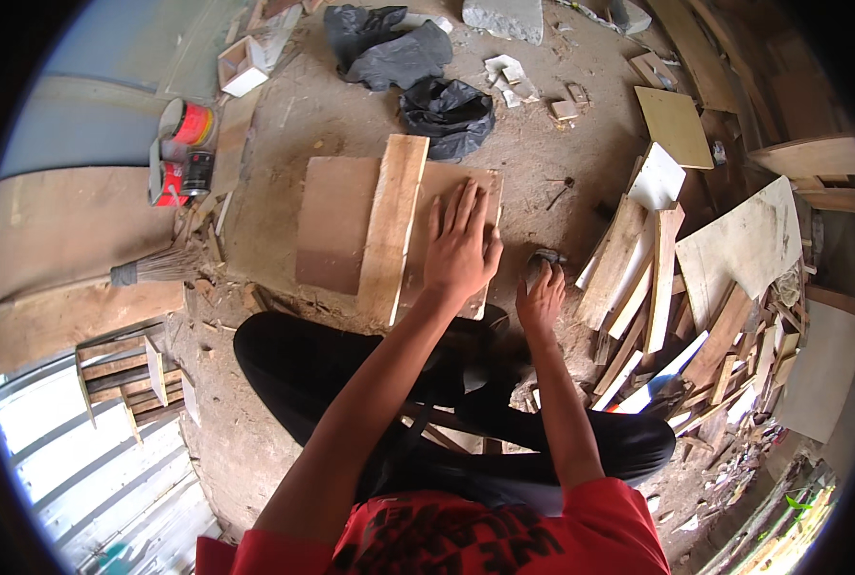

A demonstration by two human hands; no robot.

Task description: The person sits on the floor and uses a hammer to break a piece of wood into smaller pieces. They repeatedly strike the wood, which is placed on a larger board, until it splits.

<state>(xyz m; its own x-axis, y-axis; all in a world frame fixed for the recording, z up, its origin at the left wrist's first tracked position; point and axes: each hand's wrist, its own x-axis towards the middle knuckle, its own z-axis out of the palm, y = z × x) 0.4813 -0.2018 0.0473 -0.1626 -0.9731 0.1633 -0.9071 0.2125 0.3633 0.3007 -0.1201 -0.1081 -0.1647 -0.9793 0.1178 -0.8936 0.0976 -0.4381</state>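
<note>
My left hand (461,247) lies flat, fingers spread, on a brown plywood sheet (336,225) on the dirt floor. It rests just right of a pale rough plank (392,225) laid lengthwise across the sheet. My right hand (541,299) reaches down to the ground beside the sheet's right edge. Its fingers curl over a small dark object (546,257) that I cannot make out clearly. My legs in black trousers (303,369) are folded just below the sheet.
A heap of wood offcuts and boards (658,273) lies at the right. Black plastic bags (447,115) sit beyond the sheet. Red tins (190,125) and a hand broom (154,268) are at the left, with a slatted wooden frame (126,379) lower left.
</note>
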